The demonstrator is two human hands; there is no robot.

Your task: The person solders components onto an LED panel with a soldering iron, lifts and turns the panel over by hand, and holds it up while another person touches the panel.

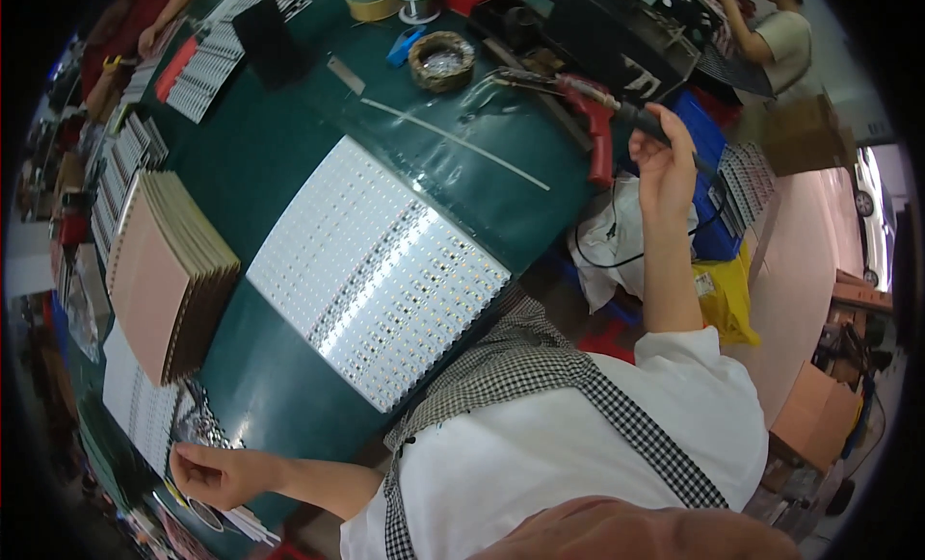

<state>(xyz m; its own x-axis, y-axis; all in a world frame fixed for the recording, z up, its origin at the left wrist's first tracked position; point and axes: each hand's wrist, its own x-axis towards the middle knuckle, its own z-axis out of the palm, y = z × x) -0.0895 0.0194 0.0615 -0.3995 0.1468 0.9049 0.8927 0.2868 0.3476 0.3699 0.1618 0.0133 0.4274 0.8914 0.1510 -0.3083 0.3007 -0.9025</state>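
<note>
A white panel with rows of small LEDs lies flat on the green table mat in front of me. At the right, my right hand is closed around the black grip of a soldering iron, held beside a red-handled tool. A dark cord hangs below it. Over at the lower left, my left hand has its fingers curled together. It is close to a heap of small shiny metal parts and a white strip panel. Whatever its fingertips hold is too small to make out.
Left of the panel stands a stack of brown boards. A thin rod, tape roll, wire spool and black block lie farther back. A blue bin stands at right. Other people work at both far corners.
</note>
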